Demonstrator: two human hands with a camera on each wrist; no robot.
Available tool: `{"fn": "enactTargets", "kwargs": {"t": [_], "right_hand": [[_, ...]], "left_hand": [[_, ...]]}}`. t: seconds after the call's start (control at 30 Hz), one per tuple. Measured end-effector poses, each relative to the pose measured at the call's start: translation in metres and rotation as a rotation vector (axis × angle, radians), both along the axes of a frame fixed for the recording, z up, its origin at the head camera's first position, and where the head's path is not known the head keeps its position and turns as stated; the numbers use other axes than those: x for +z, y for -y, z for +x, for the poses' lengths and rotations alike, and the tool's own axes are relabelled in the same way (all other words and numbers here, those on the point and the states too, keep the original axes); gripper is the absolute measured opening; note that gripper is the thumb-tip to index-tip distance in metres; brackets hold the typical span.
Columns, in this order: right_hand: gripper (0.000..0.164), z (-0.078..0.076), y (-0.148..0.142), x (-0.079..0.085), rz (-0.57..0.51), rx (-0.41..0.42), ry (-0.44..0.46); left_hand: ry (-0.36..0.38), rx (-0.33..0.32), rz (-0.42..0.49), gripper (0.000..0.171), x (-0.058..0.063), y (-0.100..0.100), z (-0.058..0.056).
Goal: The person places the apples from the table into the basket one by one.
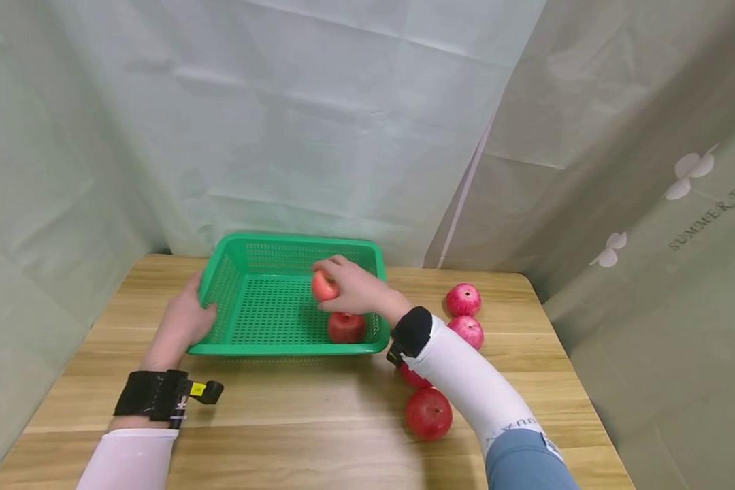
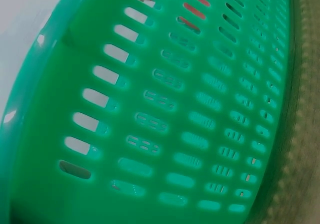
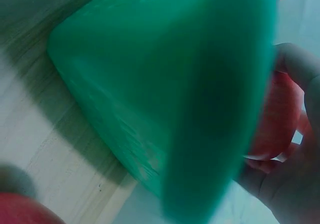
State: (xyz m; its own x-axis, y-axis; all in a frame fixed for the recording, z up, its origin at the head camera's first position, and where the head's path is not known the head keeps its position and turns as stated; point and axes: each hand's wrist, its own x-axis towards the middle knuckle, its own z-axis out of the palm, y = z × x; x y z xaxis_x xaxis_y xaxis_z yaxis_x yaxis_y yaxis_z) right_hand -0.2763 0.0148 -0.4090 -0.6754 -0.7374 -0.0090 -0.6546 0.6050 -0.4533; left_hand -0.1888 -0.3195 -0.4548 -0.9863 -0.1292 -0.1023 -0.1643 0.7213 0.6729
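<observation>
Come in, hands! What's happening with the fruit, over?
Left hand grips green basket. Right hand holds red fruit over basket. Another fruit in basket, close by; nothing seems in the way.

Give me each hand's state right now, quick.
Left hand: closed on the green basket, gripping its left rim.
Right hand: closed, holding one red fruit.

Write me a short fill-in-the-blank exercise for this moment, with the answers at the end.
1. The person's ____ hand grips a red fruit.
2. The plastic basket is ____ in colour.
3. In the head view, the left hand is at the basket's ____ end.
4. In that view, ____ loose fruits show outside the basket.

Missing words: right; green; left; four.
</observation>
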Motion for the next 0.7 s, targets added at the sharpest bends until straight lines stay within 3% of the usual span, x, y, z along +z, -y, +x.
{"fn": "enactTargets", "kwargs": {"t": [0.23, 0.7], "right_hand": [[0.073, -0.007, 0.005, -0.012, 0.018, 0.032, -0.022], [0.078, -0.013, 0.018, -0.029, 0.160, 0.054, -0.092]], "left_hand": [[-0.016, -0.006, -0.016, 0.078, 0.000, 0.000, -0.001], [-0.003, 0.005, -0.021, 0.078, -0.001, 0.000, -0.002]]}}
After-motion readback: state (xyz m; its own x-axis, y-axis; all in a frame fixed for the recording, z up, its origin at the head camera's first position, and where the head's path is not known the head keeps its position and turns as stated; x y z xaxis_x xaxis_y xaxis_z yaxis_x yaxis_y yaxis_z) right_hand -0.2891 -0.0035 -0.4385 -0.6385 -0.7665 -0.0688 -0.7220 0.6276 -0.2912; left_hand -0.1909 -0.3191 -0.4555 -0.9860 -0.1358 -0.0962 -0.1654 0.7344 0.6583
